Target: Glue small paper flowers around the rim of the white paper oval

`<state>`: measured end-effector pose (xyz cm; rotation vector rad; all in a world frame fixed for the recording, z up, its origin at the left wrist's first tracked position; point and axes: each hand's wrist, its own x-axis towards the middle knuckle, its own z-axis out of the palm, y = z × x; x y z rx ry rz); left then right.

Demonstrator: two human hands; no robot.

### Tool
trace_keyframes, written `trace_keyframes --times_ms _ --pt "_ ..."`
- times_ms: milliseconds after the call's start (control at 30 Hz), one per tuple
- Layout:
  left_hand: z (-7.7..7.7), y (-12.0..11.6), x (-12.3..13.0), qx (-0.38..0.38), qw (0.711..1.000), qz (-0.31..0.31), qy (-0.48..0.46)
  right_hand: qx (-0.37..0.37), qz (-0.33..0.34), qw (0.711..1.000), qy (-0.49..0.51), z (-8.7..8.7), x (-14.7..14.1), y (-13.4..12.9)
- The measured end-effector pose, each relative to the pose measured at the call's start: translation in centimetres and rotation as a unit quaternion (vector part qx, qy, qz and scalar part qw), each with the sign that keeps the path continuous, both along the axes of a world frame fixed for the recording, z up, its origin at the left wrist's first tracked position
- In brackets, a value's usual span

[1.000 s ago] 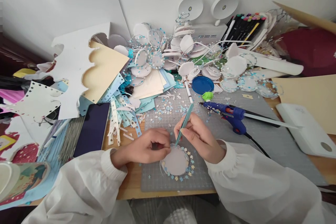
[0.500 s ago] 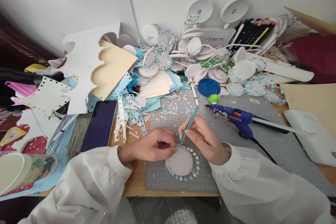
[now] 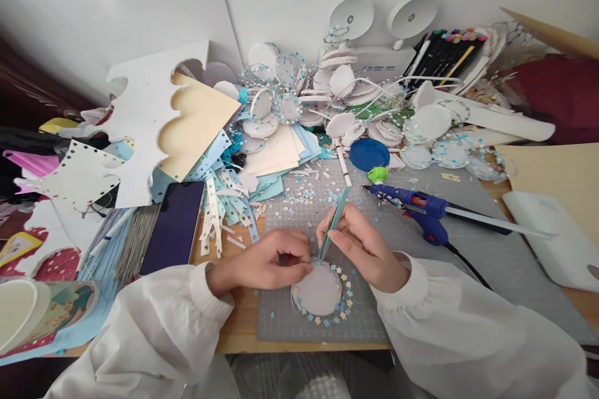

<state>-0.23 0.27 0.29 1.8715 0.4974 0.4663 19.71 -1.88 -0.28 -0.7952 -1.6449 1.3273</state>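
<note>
A white disc [image 3: 318, 288] lies on the grey cutting mat [image 3: 281, 324], ringed by small pale blue and cream paper flowers [image 3: 345, 304]. My left hand [image 3: 278, 257] is closed in a pinch at the disc's upper left edge; whatever sits between the fingertips is too small to make out. Teal tweezers [image 3: 334, 221] are gripped in my right hand [image 3: 358, 243], slanting down so that their tips come to the disc's top edge, close by my left fingertips. What the tips hold, if anything, cannot be seen.
A blue glue gun [image 3: 412, 199] with its cord lies on the right. Behind are a blue lid [image 3: 369, 154], a marker [image 3: 343, 165] and a pile of white discs [image 3: 341, 80]. Left are paper strips [image 3: 213, 215], a dark phone [image 3: 173, 224] and a paper cup [image 3: 28, 312].
The whole view has shifted slightly, so everything sits a little further left. Both hands hold nearly the same pose at the disc, tweezers still gripped.
</note>
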Motion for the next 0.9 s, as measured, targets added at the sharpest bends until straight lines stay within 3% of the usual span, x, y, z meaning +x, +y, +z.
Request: trace_keyframes --times_ms 233,667,900 --pt "0.14 0.09 0.03 -0.008 1.0 0.002 0.015 0.031 0.006 0.998 -0.045 0.38 -0.11 0.09" --pt "0.24 0.19 -0.03 -0.003 1.0 -0.006 0.006 -0.018 0.006 0.999 -0.033 -0.38 0.09 0.13" --pt "0.24 0.28 -0.09 -0.013 1.0 -0.022 0.012 -0.024 -0.083 0.996 0.008 -0.19 0.1 0.62"
